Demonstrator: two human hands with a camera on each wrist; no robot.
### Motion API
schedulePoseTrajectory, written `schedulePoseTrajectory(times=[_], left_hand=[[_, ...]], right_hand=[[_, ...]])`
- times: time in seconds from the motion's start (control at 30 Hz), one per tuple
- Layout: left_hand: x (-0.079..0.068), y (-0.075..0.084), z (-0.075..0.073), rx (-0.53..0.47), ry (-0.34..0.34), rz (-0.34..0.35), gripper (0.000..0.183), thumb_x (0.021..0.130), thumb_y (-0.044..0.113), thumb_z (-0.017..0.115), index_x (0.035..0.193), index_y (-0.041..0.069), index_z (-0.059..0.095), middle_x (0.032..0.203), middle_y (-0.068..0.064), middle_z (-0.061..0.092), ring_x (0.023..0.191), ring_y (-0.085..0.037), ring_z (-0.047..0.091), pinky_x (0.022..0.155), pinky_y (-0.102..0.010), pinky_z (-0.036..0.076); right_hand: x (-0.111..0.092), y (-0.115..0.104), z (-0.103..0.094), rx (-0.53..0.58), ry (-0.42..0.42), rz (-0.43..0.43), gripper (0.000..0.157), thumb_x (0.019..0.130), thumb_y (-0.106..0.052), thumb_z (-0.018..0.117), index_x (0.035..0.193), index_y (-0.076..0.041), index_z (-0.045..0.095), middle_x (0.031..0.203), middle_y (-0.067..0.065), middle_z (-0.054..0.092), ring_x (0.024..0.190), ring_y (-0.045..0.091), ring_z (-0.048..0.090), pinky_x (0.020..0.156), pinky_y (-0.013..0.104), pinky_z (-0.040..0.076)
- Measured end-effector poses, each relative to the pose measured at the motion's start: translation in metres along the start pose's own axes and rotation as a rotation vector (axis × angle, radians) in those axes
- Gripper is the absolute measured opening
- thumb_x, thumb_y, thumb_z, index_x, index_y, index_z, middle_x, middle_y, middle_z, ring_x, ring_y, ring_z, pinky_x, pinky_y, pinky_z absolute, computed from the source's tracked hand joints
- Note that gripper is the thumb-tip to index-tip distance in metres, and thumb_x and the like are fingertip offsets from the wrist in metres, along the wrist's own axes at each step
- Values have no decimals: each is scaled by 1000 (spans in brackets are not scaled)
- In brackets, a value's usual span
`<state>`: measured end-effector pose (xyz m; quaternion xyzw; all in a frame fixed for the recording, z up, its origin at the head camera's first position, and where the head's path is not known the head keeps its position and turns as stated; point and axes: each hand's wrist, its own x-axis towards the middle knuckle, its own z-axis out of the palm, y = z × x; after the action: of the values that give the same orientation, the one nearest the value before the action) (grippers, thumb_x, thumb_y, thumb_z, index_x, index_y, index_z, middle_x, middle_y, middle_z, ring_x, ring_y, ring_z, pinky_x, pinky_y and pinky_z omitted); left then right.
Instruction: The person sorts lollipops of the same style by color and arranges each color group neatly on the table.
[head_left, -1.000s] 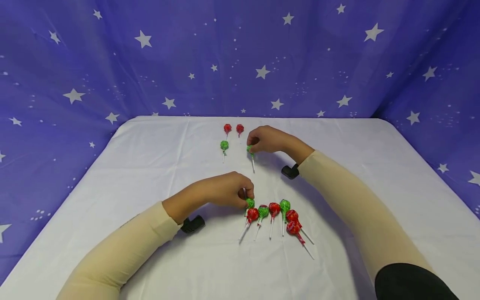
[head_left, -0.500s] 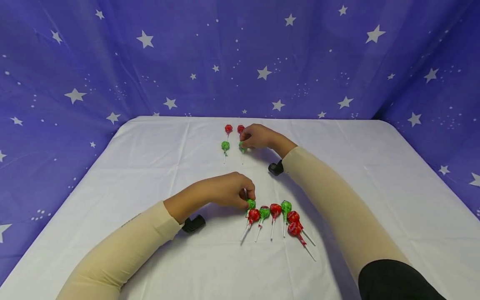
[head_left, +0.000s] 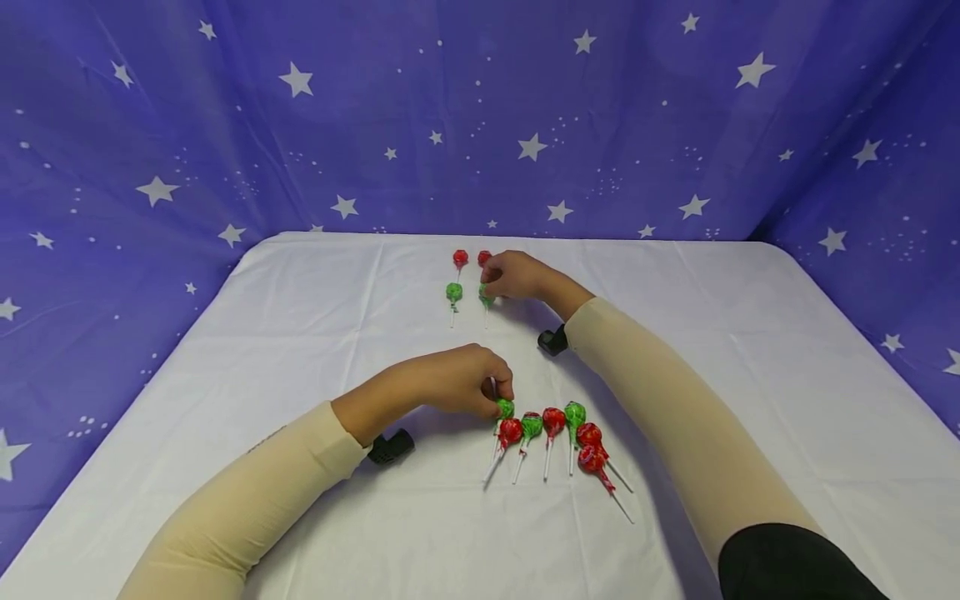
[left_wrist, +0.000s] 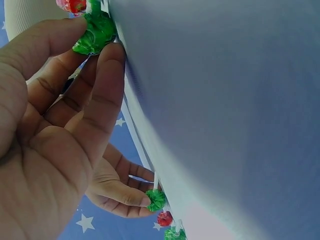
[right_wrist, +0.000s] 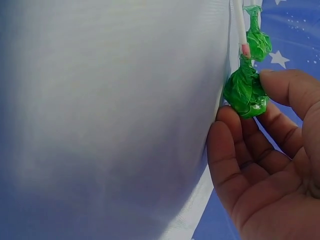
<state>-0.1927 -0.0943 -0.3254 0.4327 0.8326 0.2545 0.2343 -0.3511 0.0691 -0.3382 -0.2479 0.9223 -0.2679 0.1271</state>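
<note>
My left hand (head_left: pixel 463 379) pinches the head of a green lollipop (left_wrist: pixel 96 34) at the left end of the near group, close against a red lollipop (head_left: pixel 511 432). Farther back, my right hand (head_left: pixel 517 275) pinches another green lollipop (right_wrist: pixel 246 92) by its wrapped head, its stick pointing toward me. This one lies just in front of a red lollipop (head_left: pixel 484 257), partly hidden by the fingers. To its left lie a green lollipop (head_left: pixel 453 292) and, behind that, a red lollipop (head_left: pixel 460 258).
Right of my left hand lie several more lollipops, among them a green one (head_left: pixel 575 414), a red one (head_left: pixel 553 420) and a lower red one (head_left: pixel 592 458). A white cloth (head_left: pixel 300 333) covers the table; a purple starred curtain (head_left: pixel 480 108) hangs behind.
My right hand has moved left with its green lollipop, bringing it beside the other far green one, then stays there. My left hand keeps its place on the near green lollipop.
</note>
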Motion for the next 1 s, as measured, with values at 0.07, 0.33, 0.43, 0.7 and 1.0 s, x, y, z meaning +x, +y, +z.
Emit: schedulePoseTrajectory(times=[0.07,0.33,0.43,0.7,1.0], left_hand=[[1,0,1,-8,-3,0,11,85,4,74,92,11,71,93,7,69,82,-4,65,75,-21,50],[2,-1,3,-17,-10,-5,10,85,5,75,92,11,71,93,7,69,81,-4,65,74,-21,50],[1,-1,2,-9,-2,-6,10,85,5,75,92,11,71,92,8,68,80,-4,65,74,-22,50],[-1,3,1,-1,5,8,10,85,3,74,91,9,70,93,5,69,81,-6,66,74,-21,50],[0,2,0,8,4,15,10,85,3,74,92,9,71,93,5,69,82,-5,66,75,-21,50]], right_hand=[[-1,0,0,-3,0,7,15,91,-18,70,101,-8,68,96,6,63,88,21,54,80,34,44],[-1,2,3,-5,7,19,16,89,-20,71,100,-9,69,96,5,64,88,20,54,79,33,45],[0,1,2,-9,16,6,15,89,-21,71,99,-9,69,96,4,64,88,20,54,79,33,44],[0,-1,0,-8,6,-2,16,90,-19,70,101,-8,68,98,5,63,90,21,53,81,34,44],[-2,-3,-1,-12,-7,13,17,90,-17,69,104,-7,68,100,6,63,91,21,53,82,35,45]])
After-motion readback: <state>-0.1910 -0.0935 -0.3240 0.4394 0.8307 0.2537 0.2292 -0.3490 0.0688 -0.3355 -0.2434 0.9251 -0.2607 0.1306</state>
